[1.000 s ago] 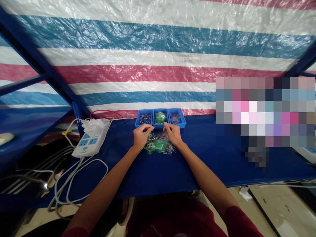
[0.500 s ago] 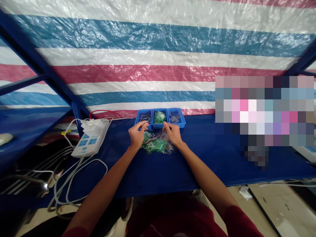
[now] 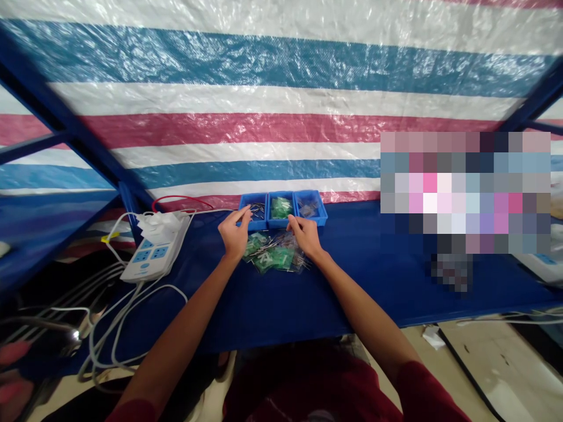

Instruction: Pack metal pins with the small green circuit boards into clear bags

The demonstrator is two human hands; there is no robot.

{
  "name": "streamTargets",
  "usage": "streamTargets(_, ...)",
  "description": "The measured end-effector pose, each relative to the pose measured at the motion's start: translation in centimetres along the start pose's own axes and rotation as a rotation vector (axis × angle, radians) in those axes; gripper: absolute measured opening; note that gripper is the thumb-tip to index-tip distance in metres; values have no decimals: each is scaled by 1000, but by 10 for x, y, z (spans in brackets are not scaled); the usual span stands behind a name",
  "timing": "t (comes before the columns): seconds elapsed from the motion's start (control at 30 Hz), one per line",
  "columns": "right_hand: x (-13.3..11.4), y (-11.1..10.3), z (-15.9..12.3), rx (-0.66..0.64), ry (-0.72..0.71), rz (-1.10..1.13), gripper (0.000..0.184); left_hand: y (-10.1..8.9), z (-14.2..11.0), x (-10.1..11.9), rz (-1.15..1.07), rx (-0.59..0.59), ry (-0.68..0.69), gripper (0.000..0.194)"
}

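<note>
My left hand [image 3: 234, 231] is beside the left blue bin [image 3: 259, 226], which holds thin metal pieces like nails or screws. Its thumb and fingertips come together at the bin's front left; anything between them is too small to make out. My right hand [image 3: 307, 235] is pinched in front of the middle bin [image 3: 280, 223], which holds small green packets. What that pinch holds is hidden. The right bin [image 3: 321, 220] contains clear plastic pieces. Between my hands, a mixed pile [image 3: 277, 258] of green packets, clear pieces and metal pins lies on the blue table.
A white power strip [image 3: 152, 252] with plugs and looping cables [image 3: 118, 328] lies at the left. Behind the bins hangs a striped plastic sheet [image 3: 264, 126]. Blue frame posts [image 3: 79, 135] slant at both sides. A blurred-out patch [image 3: 461, 199] covers the right.
My left hand has shifted slightly left, toward the left bin's side. My right hand stays nearly in place by the bins. The whole view has slid a little.
</note>
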State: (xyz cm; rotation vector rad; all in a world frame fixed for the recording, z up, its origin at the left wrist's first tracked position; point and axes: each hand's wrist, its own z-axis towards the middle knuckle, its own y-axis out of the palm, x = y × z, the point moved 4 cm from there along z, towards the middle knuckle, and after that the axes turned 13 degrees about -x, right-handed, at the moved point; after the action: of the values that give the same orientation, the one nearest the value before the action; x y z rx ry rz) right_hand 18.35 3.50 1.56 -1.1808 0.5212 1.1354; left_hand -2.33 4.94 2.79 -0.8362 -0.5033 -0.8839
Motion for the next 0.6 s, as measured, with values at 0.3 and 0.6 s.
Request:
streamTargets(0.3,1,1,0,8,-26,21,54,-1,1,-1,191,24,78,24)
streamTargets(0.6,2,2,0,-13,-13,-3,56,8,4,-9,397,-97,100,36)
